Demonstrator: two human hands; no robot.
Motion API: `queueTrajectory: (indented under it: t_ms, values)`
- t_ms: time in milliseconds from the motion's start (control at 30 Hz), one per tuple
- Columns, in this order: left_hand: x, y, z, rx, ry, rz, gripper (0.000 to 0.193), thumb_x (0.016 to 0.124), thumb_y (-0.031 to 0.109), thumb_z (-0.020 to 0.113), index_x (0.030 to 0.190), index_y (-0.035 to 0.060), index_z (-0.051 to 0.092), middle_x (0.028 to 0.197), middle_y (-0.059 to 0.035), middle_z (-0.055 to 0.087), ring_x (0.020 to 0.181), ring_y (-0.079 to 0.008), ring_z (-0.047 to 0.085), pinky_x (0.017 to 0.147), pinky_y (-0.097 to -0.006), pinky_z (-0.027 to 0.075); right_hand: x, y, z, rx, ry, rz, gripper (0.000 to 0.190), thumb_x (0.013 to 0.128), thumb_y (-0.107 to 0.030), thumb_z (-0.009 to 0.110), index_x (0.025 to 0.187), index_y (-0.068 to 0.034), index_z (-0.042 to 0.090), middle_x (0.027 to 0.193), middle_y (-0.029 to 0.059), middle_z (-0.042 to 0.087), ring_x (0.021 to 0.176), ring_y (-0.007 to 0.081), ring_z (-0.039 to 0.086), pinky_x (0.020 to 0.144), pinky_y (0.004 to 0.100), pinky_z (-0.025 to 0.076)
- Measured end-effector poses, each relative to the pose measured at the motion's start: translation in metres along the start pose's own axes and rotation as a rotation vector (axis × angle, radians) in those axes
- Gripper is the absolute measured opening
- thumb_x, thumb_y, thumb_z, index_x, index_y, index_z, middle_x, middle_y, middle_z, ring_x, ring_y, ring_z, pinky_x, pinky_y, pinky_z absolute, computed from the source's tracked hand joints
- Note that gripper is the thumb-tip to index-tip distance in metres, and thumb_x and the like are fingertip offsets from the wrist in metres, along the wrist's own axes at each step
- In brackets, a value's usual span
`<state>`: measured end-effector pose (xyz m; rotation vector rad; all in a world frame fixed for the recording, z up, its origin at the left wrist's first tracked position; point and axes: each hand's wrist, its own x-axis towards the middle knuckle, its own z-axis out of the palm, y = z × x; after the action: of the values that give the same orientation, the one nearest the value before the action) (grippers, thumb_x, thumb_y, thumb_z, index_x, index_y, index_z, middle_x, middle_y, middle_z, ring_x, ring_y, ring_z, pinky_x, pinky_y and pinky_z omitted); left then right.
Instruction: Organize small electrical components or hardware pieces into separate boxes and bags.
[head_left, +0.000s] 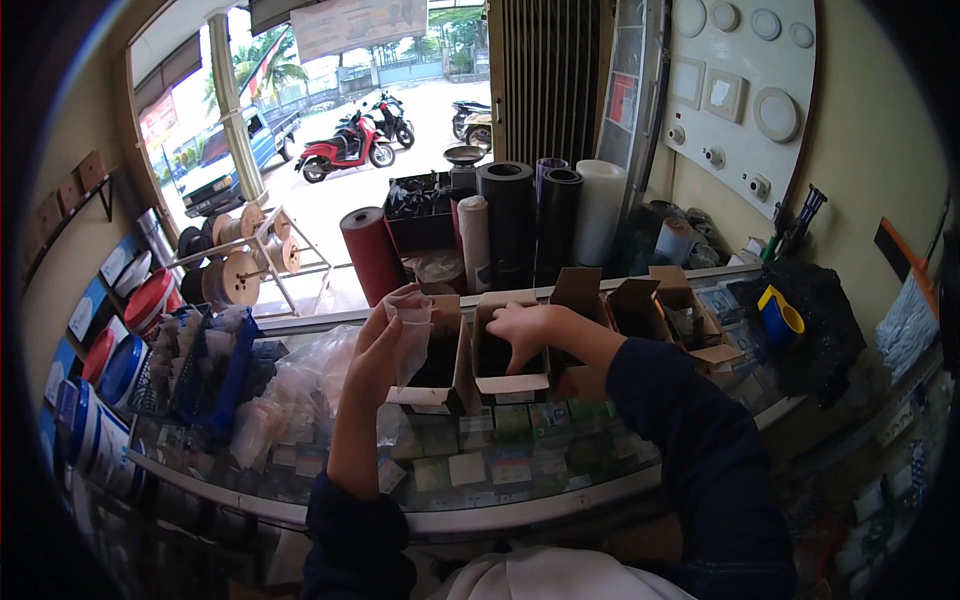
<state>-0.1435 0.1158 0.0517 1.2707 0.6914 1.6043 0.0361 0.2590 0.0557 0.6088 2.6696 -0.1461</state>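
My left hand holds up a small clear plastic bag with its mouth spread open, over the left end of a row of cardboard boxes. My right hand reaches down into an open cardboard box with dark contents; its fingertips are partly hidden inside, so a grasp cannot be told. Just to the left stands another open box, also holding something dark. A heap of clear plastic bags lies left of my left hand.
Beneath the boxes is a glass display counter with small packets inside. More open boxes stand to the right, near a yellow and blue tape dispenser on black plastic. Blue baskets sit at left. Upright rolls stand behind the counter.
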Motion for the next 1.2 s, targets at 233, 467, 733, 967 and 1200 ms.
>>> queueTrajectory:
  t_ms: [233, 467, 733, 967, 1200]
  values:
    - [0.001, 0.003, -0.001, 0.058, 0.022, 0.076, 0.051, 0.089, 0.036, 0.045, 0.124, -0.0007, 0.038, 0.118, -0.0159, 0.047, 0.108, -0.0266, 0.049, 0.093, -0.0372, 0.039, 0.004, 0.006, 0.002, 0.043, 0.025, -0.066, 0.071, 0.057, -0.041, 0.073, 0.111, 0.001, 0.052, 0.11, 0.0186, 0.049, 0.106, 0.0314, 0.045, 0.09, 0.0379, 0.039]
    - [-0.003, 0.007, -0.01, 0.015, 0.06, 0.1, 0.051, 0.088, 0.03, 0.048, 0.127, 0.0, 0.034, 0.119, -0.0145, 0.048, 0.107, -0.0245, 0.05, 0.091, -0.0328, 0.04, -0.009, -0.024, -0.027, 0.166, 0.502, -0.142, 0.042, 0.062, -0.022, 0.073, 0.096, -0.001, 0.058, 0.093, 0.0149, 0.056, 0.089, 0.0321, 0.055, 0.082, 0.0371, 0.044]
    - [-0.009, 0.02, -0.024, 0.017, 0.091, 0.202, 0.048, 0.088, 0.025, 0.05, 0.126, 0.001, 0.035, 0.122, -0.0143, 0.045, 0.111, -0.0263, 0.047, 0.093, -0.0351, 0.039, 0.048, -0.07, -0.031, 0.081, 0.281, -0.149, 0.036, 0.062, -0.019, 0.074, 0.088, 0.002, 0.061, 0.087, 0.0186, 0.061, 0.087, 0.0319, 0.059, 0.076, 0.0377, 0.047]
    - [-0.016, 0.022, -0.032, 0.011, 0.14, 0.181, 0.046, 0.088, 0.022, 0.049, 0.126, 0.0004, 0.036, 0.121, -0.0139, 0.047, 0.11, -0.0245, 0.049, 0.094, -0.0344, 0.037, 0.072, -0.082, -0.029, 0.102, 0.227, 0.003, 0.03, 0.068, -0.019, 0.07, 0.087, 0.003, 0.063, 0.089, 0.02, 0.062, 0.087, 0.0325, 0.06, 0.075, 0.0366, 0.049]
    - [-0.025, 0.033, -0.05, 0.052, 0.024, 0.047, 0.043, 0.088, 0.017, 0.049, 0.126, 0.0006, 0.037, 0.12, -0.0112, 0.049, 0.112, -0.0184, 0.046, 0.095, -0.0308, 0.035, 0.084, -0.099, -0.003, 0.12, 0.491, 0.237, 0.023, 0.065, -0.01, 0.066, 0.084, 0.003, 0.064, 0.087, 0.0179, 0.063, 0.085, 0.0314, 0.061, 0.072, 0.039, 0.05]
